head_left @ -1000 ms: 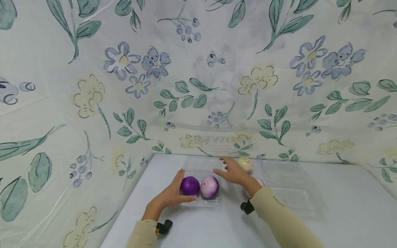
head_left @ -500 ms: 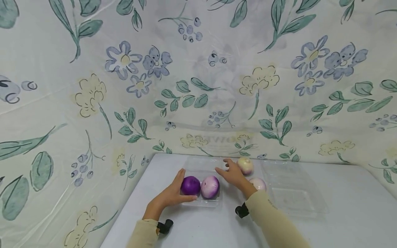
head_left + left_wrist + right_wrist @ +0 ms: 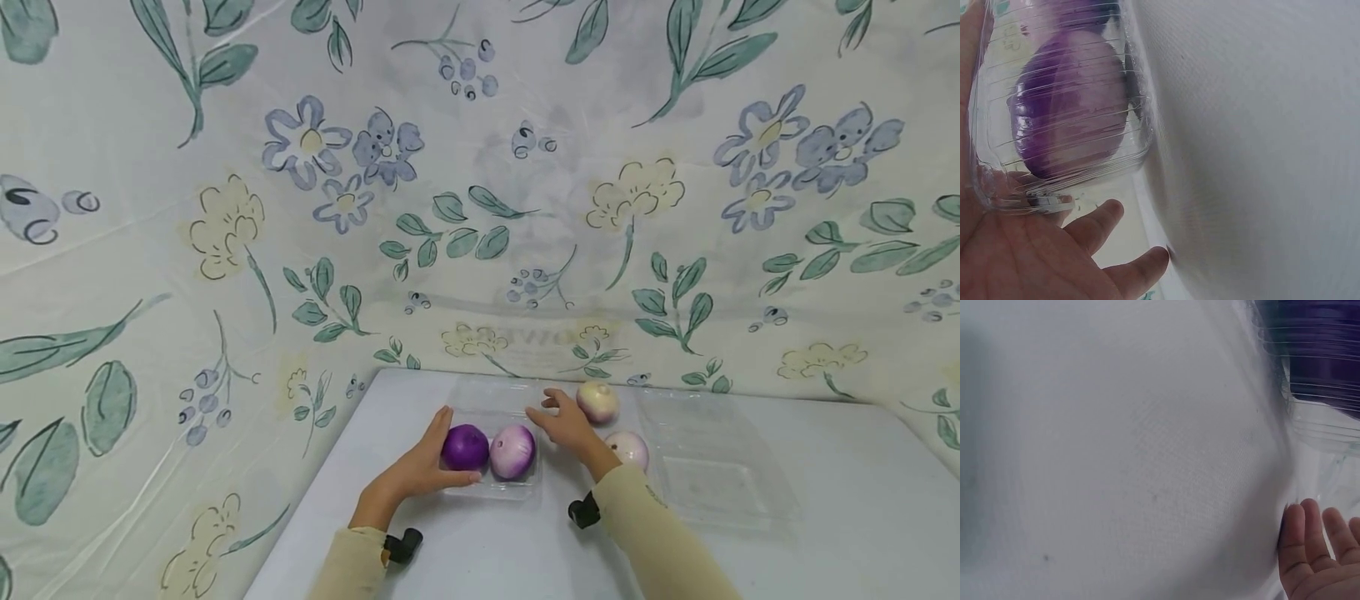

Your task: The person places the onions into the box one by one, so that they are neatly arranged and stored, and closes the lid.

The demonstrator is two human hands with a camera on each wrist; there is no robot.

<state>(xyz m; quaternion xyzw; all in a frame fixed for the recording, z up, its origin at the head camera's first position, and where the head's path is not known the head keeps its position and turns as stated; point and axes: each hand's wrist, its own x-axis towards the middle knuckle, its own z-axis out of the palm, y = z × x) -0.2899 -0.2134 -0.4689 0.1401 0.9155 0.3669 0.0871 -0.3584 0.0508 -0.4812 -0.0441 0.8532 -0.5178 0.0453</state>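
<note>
A clear plastic container lies on the table with its lid folded back, holding a deep purple onion and a white-and-purple onion side by side. My left hand spans the container's left end, thumb along the front and fingers toward the back. Through the ribbed wall in the left wrist view, an onion shows, with two fingers stretched out below. My right hand is just off the container's right side, its fingers loosely bent and holding nothing; in the right wrist view its fingertips are near the table.
A yellowish onion stands behind the right hand, and a pale onion sits by the right forearm. Farther right lies another clear plastic container, also open. A floral cloth hangs behind the white table.
My right hand has drawn back slightly and its forearm has shifted, uncovering more of the pale onion. The left hand stays on the container. The head view has moved slightly.
</note>
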